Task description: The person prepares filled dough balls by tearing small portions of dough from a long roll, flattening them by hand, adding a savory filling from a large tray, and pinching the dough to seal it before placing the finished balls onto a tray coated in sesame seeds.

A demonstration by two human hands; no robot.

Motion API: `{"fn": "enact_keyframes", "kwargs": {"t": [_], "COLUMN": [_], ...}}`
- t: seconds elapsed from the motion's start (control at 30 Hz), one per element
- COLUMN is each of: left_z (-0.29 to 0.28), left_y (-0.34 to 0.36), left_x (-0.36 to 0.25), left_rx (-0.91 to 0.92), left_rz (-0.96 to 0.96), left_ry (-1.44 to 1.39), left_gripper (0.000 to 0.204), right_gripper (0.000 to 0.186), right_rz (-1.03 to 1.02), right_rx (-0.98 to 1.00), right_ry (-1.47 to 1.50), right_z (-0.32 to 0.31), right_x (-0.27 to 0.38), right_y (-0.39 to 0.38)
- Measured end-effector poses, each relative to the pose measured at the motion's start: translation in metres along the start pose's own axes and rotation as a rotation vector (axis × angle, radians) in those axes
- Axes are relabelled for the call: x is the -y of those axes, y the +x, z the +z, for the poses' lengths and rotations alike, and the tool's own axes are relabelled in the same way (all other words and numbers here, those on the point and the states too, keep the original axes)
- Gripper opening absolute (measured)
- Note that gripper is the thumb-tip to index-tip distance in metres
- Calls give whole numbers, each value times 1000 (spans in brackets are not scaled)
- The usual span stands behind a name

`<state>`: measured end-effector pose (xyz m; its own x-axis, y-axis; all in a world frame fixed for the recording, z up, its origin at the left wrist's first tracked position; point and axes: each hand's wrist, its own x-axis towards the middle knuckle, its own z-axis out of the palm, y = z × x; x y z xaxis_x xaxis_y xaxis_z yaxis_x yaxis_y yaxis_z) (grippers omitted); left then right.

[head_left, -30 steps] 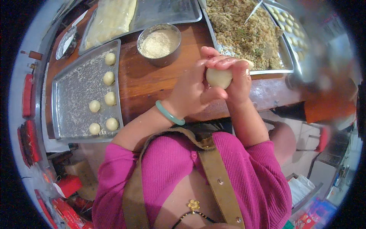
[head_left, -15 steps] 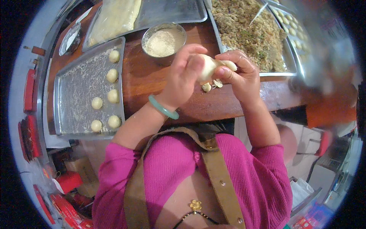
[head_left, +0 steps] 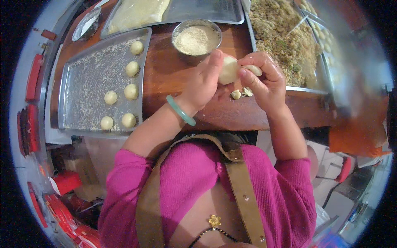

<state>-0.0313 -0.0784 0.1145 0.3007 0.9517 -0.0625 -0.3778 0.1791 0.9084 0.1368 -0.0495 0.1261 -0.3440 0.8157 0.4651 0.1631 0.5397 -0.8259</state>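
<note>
My left hand [head_left: 205, 78] is curled round a pale, smooth ball of dough [head_left: 228, 71], held just above the wooden table. With thumb and fingers my right hand [head_left: 264, 78] pinches a small lump of dough [head_left: 253, 70] at the ball's right side. Whether that lump is still joined to the ball is hard to see. Small dough scraps [head_left: 242, 93] lie on the table below the hands. To the left, several round dough balls [head_left: 131, 91] sit on a floured metal tray [head_left: 82, 91].
Beyond my hands stands a metal bowl [head_left: 218, 46] of pale crumbs. A tray of brown crumbly filling [head_left: 285, 45] lies at the back right. A metal tray [head_left: 198, 10] with a slab of dough [head_left: 138, 14] is at the back. A small bowl of white powder [head_left: 87, 24] stands far left.
The view has shifted a little, so the table things sit farther right and higher. My left hand has turned around the dough ball, and the right hand still pinches the lump.
</note>
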Motion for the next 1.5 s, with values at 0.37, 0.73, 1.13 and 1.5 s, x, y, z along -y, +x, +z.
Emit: {"fn": "enact_keyframes", "kwargs": {"t": [0.37, 0.73, 1.13, 1.5], "left_z": [-8, -16, -30, -27], "left_y": [-14, -27, -38, -37], "left_x": [5, -4, 0, 4], "left_rx": [-215, -215, -238, -191], "left_rz": [162, 107, 82, 198], "left_ry": [79, -312, -245, -15], "left_gripper": [47, 42, 39, 35], "right_gripper": [17, 14, 16, 27], "right_rz": [-30, 45, 253, 320], "right_rx": [29, -14, 2, 18], "right_ry": [-74, -3, 365, 486], "right_z": [14, 37, 57, 55], "right_x": [-3, -8, -12, -20], "right_y": [6, 8, 3, -5]}}
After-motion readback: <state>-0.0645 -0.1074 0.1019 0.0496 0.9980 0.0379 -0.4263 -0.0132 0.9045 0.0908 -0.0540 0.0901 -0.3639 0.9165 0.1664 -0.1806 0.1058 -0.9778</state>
